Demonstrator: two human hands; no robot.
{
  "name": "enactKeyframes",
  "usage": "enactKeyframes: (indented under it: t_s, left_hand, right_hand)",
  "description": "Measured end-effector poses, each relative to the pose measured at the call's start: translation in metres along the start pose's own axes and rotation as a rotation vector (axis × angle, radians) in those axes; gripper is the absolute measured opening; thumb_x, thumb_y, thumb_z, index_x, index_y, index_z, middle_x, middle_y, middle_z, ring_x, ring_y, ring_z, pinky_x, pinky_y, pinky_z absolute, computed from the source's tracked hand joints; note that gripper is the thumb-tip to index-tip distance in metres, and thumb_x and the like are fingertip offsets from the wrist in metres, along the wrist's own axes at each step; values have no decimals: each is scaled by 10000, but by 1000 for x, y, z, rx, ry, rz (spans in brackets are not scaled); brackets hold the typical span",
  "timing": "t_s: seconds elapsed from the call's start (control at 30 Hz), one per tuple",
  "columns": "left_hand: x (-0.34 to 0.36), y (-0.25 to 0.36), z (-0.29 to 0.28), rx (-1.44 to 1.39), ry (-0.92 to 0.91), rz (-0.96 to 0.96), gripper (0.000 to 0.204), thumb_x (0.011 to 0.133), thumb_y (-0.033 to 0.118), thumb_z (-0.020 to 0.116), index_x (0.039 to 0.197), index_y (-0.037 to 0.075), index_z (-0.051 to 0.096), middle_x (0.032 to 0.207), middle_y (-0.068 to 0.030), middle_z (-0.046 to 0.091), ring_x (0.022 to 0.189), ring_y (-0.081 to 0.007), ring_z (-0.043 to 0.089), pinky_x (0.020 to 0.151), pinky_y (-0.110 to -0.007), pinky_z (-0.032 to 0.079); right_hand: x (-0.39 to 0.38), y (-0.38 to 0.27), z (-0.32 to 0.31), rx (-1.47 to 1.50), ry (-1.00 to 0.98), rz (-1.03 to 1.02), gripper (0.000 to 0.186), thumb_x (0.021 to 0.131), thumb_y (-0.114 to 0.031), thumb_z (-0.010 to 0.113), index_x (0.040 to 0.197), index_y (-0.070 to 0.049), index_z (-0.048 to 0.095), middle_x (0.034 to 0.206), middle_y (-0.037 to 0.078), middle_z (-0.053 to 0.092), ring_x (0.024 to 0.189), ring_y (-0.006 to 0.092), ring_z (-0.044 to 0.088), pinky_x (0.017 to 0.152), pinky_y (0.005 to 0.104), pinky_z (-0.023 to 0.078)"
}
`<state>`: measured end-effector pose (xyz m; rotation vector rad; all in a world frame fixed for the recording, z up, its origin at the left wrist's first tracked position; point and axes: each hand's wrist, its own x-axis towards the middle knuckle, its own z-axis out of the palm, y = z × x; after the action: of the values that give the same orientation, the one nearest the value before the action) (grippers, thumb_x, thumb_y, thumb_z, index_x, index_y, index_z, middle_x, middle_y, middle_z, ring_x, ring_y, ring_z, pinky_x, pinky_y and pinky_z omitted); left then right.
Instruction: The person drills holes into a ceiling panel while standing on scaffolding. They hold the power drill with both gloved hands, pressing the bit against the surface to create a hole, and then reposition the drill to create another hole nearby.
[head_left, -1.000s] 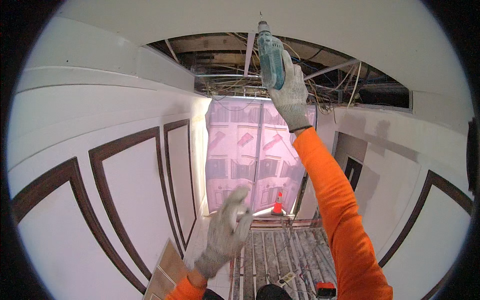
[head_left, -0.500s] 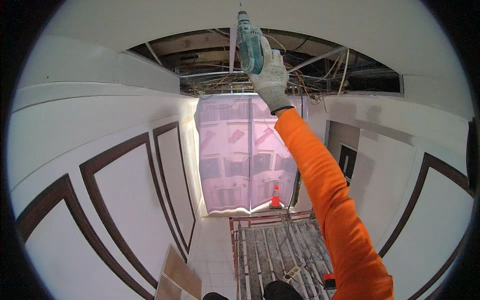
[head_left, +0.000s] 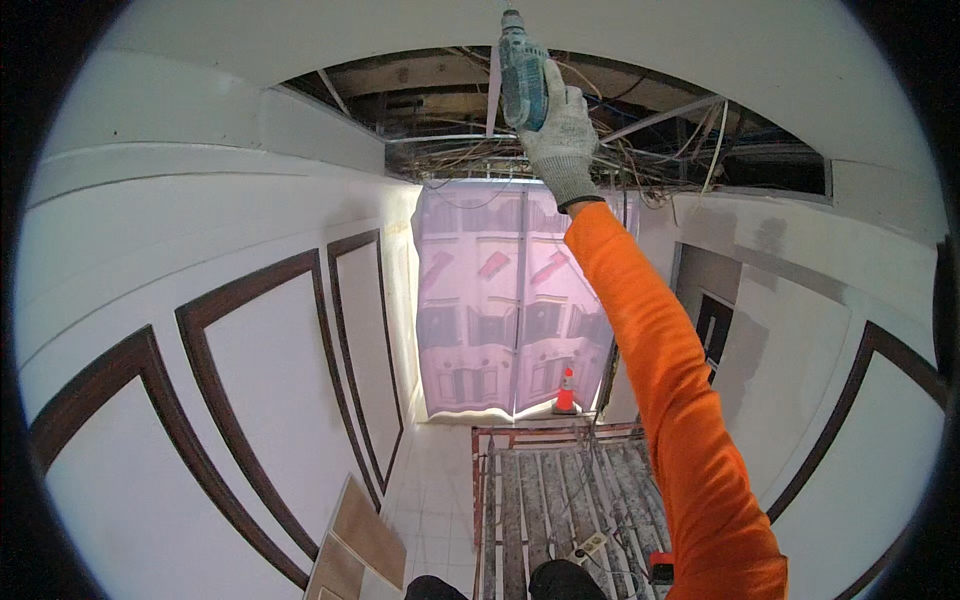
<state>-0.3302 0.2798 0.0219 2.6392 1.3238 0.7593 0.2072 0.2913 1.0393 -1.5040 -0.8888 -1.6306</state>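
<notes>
Near ceiling opening (head_left: 410, 100) | right hand (head_left: 563, 138) grips drill (head_left: 521, 85) (bit (head_left: 508, 7) indistinct)

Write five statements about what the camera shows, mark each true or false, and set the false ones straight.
1. The gloved right hand holds a teal drill. True.
2. The drill points down toward the floor. False: it points up toward the ceiling.
3. The left hand supports the drill from below. False: the left hand is not in view.
4. A red-orange cone stands by the foot of the pinkish sheeting. True.
5. The right forearm is bare. False: an orange sleeve covers it.
</notes>
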Motion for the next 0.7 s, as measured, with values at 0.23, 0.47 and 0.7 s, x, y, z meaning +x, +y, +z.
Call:
enactKeyframes:
  t_s: [0.23, 0.47, 0.7]
  left_hand:
    - [-9, 11, -32, -855, -56, -688, 295, 1032, 239, 530, 836, 19, 538, 774, -81, 442, 757, -209, 412, 687, -428, 385]
    - [-3, 53, -84, -751, 33, -600, 322, 1008, 219, 563, 763, 15, 517, 706, -72, 458, 700, -198, 404, 642, -442, 370]
    - [0, 58, -105, -842, 3, -671, 286, 1017, 214, 562, 875, -28, 615, 810, -138, 586, 776, -243, 481, 712, -444, 418]
  right_hand:
    - [0, 14, -3, 2, 48, -39, 1017, 779, -277, 838, 1612, -252, 254, 1218, 160, 520, 1173, 347, 585, 940, 502, 529]
    - [6, 17, 10, -13, 37, -35, 1014, 780, -276, 842, 1610, -262, 261, 1212, 165, 521, 1175, 355, 583, 965, 510, 513]
    - [10, 3, 6, -8, -28, 10, 1027, 785, -282, 846, 1614, -272, 240, 1226, 166, 517, 1184, 360, 582, 973, 515, 508]
